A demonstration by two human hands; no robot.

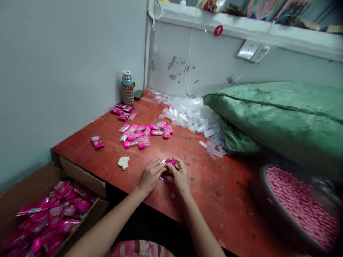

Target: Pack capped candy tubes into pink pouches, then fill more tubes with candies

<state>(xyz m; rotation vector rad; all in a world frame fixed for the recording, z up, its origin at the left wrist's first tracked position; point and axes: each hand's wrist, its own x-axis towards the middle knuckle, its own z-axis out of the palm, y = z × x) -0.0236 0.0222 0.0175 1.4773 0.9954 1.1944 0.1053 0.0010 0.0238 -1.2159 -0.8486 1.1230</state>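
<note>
Near the front edge of the red tabletop (211, 200), both my hands are closed on a small shiny pink packet (170, 162). My left hand (150, 175) has its fingers laid over the packet's left side. My right hand (181, 176) pinches the right side between thumb and fingers. What is inside the packet is hidden. Left of my hands lies a crumpled white scrap (123, 162). Beyond them is a loose group of clear tubes with pink caps (131, 143), filled with small pink pieces. One pink printed packet (97, 142) lies apart on the left.
A heap of clear empty tubes (187, 110) covers the back, beside a bulging green sack (284, 114). At right stands a dark tub (265, 200) of pink pellets (302, 207). A cardboard box (83, 175) of pink packets sits lower left. A bottle (127, 89) stands against the wall.
</note>
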